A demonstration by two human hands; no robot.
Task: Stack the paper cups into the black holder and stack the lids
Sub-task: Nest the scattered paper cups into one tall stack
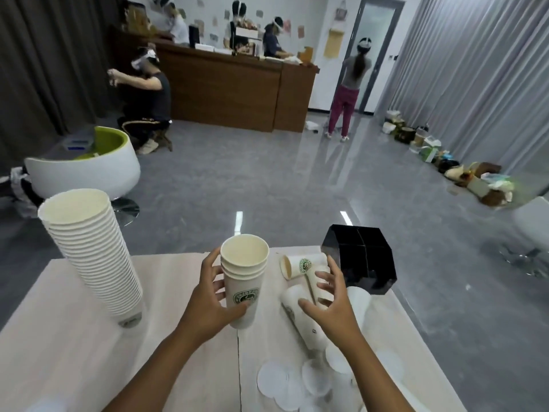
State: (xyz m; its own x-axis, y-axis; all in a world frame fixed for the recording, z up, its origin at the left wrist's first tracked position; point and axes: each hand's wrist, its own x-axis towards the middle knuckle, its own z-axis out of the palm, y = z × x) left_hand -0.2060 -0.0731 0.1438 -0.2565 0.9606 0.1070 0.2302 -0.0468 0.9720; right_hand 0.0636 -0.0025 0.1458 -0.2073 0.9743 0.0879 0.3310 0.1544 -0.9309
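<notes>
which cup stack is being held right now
The short stack of cups in the middle, gripped upright by the left hand. The tall stack at the table's left stands untouched, and the other cups lie loose on their sides.

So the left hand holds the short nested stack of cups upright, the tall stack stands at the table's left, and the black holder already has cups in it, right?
Not quite. The head view shows the black holder with no cups in its compartments. The rest holds: the left hand holds the short nested stack upright, and the tall stack stands at the table's left.
</notes>
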